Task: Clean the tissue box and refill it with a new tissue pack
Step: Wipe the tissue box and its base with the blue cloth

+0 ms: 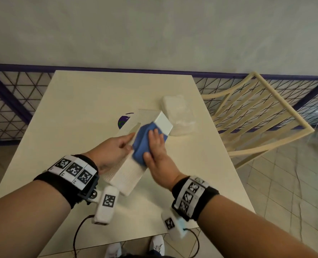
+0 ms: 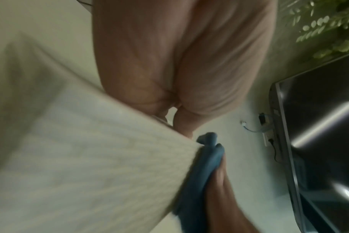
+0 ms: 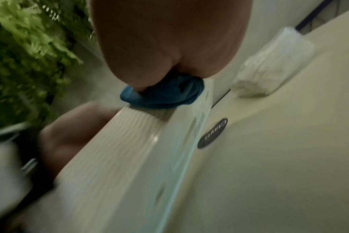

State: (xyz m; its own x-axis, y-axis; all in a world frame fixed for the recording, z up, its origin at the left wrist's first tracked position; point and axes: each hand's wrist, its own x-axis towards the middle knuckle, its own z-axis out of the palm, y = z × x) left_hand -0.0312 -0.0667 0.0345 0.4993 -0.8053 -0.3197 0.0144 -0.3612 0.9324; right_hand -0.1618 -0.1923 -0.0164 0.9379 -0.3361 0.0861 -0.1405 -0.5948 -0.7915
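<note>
A long white tissue box (image 1: 128, 175) lies tilted over the cream table (image 1: 76, 108), its ribbed face up. My left hand (image 1: 117, 148) grips its left side, thumb on top. My right hand (image 1: 155, 151) holds a bunched blue cloth (image 1: 141, 144) against the box's right side near the far end. In the left wrist view the cloth (image 2: 201, 165) sits at the box (image 2: 90, 157) edge. The right wrist view shows the cloth (image 3: 161, 96) under my palm on the box (image 3: 130, 141). The new tissue pack (image 1: 176, 112), in clear wrap, lies just beyond the box.
A round purple sticker (image 1: 123, 121) marks the table behind the box. A cream slatted chair (image 1: 256, 112) stands at the table's right side. A purple-framed mesh railing (image 1: 15, 101) runs behind. Green foliage (image 3: 30, 55) and a dark screen (image 2: 319, 126) show in the wrist views.
</note>
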